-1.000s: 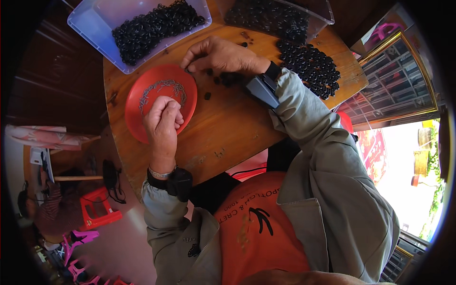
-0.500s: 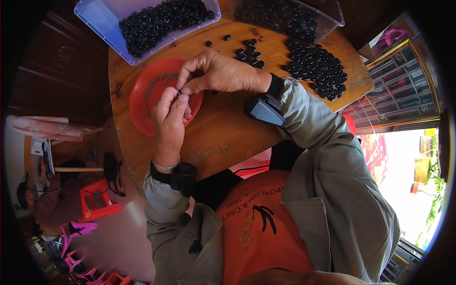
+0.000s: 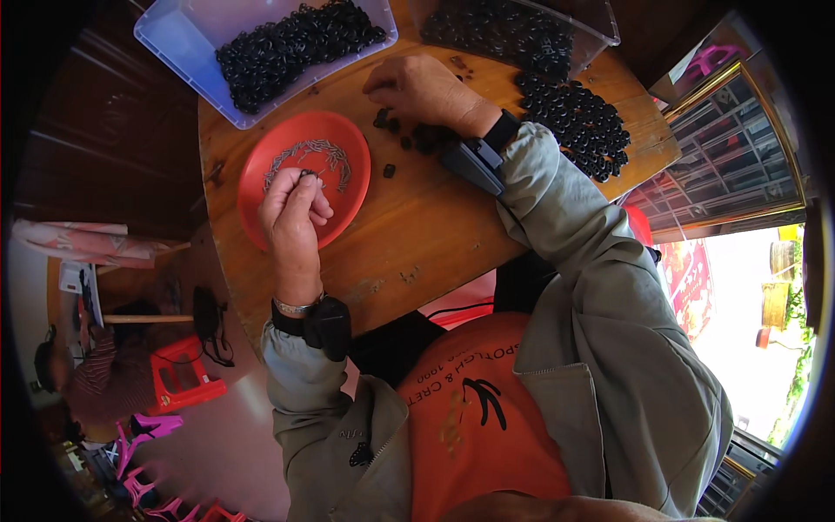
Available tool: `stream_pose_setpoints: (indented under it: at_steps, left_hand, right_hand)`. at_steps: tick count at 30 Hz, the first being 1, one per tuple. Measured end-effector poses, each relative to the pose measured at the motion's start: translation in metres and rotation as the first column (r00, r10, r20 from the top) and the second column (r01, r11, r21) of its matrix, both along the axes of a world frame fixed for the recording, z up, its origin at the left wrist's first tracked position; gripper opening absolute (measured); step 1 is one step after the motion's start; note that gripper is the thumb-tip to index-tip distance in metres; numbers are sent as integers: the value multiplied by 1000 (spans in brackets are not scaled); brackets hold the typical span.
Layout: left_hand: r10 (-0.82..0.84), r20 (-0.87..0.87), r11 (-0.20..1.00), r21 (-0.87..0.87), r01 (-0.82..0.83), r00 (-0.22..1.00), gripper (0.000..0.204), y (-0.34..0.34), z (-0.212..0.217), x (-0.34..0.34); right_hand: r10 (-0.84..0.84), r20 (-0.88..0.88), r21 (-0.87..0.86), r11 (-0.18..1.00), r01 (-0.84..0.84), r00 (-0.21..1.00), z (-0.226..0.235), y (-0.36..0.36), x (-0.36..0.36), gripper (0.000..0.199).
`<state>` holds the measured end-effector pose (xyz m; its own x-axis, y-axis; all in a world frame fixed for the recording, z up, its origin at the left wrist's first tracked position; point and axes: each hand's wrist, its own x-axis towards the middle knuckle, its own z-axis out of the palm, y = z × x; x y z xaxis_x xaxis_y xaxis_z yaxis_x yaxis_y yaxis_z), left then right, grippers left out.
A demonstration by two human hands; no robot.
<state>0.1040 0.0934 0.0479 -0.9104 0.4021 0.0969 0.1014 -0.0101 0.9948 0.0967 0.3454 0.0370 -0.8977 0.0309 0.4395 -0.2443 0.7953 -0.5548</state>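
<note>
My left hand [image 3: 296, 209] is over the red plate [image 3: 359, 165], thumb and fingers pinching a small black piece [image 3: 308, 174]. A thin metal bit seems to stick out beside it. On the plate, small silvery metal pins [image 3: 323, 148] lie in a curved band. My right hand [image 3: 430, 91] is low over the table beyond the plate, its fingers bent together and their tips partly hidden. I cannot make out what is between them. Several small, round black pieces [image 3: 389, 170] lie below that hand and wrist.
A clear bluish bin [image 3: 174, 61] holding many black parts [image 3: 296, 52] stands at the far left of the wooden table [image 3: 383, 270]. Another transparent bin [image 3: 600, 36] of black parts is at the far right. Many black pieces [image 3: 578, 126] are spread near the right edge.
My hands have parted. The right moved away to the far side of the table; the left shifted slightly down and left, keeping the black piece. More of the plate's pins now show.
</note>
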Motion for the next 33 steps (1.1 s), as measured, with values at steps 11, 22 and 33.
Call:
stream_pose_setpoints:
  at_steps: [11, 22, 33]
  left_hand:
    - [-18, 19, 997, -74, 20, 1000, 15, -6, -4, -5]
    - [148, -64, 959, 251, -127, 987, 15, -10, 18, 7]
    - [77, -71, 975, 214, -60, 994, 16, -5, 20, 20]
  right_hand:
    - [79, -61, 209, 976, -64, 995, 14, -39, 9, 15]
    - [273, 79, 580, 770, -267, 959, 14, -95, 9, 18]
    - [237, -41, 593, 788, -167, 971, -3, -84, -8, 13]
